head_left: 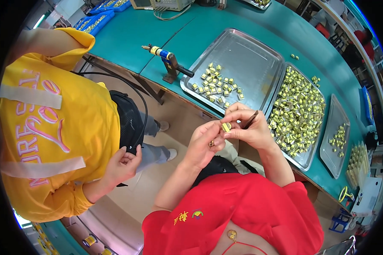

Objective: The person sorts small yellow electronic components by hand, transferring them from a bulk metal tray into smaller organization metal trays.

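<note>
In front of my body, a small transformer point(226, 127) with yellow tape is pinched between the fingertips of both hands. My left hand point(202, 144) is closed, its thumb and forefinger at the part's left side; another small piece point(211, 143) shows among its curled fingers. My right hand point(252, 131) closes on the transformer's other side. A dark slim tool, apparently tweezers point(251, 120), is tucked in that same hand and points up. Just beyond the hands lies a metal tray point(247, 46) with a loose group of similar transformers point(217, 85) at its near left.
Right of it stands a tray heaped with transformers point(298, 110), then a smaller tray point(331, 159) holding several. A clamp-like fixture point(170, 63) sits on the green table's point(127, 46) edge. At left stands a person in a yellow top point(68, 131), one hand point(122, 165) near a black cable.
</note>
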The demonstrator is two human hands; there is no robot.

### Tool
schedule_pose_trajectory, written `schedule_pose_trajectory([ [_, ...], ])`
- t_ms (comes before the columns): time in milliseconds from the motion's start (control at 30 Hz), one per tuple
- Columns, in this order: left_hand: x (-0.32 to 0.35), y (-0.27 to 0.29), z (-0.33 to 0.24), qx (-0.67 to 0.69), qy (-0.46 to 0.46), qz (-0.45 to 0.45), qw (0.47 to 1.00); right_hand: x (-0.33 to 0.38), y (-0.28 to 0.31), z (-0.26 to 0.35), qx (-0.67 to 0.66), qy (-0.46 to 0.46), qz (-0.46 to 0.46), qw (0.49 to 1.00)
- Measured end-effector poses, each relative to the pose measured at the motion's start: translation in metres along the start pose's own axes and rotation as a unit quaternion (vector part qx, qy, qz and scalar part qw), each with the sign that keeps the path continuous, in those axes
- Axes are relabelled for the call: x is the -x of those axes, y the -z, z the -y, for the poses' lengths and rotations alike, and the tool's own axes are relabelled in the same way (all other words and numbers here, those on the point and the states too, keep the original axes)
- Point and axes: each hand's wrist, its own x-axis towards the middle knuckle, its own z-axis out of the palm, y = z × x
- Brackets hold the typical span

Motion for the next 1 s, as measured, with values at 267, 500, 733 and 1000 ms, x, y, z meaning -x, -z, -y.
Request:
schedule_pose_trajectory([
  [267,0.004,-0.011,0.001,-0.096,-0.043,-0.040,0.994,0.001,-0.007,0.007,0.102,0.052,-0.043,0.992],
  [500,0.006,-0.017,0.002,-0.085,-0.033,-0.055,0.994,0.004,-0.017,0.015,0.216,0.120,-0.067,0.967],
  [733,0.003,-0.009,-0.001,-0.091,-0.009,-0.042,0.995,0.003,-0.017,0.004,0.154,0.127,-0.071,0.977],
  [1000,0.005,-0.015,0.003,-0.080,-0.034,-0.048,0.995,0.005,-0.014,0.002,0.225,0.179,-0.087,0.954],
])
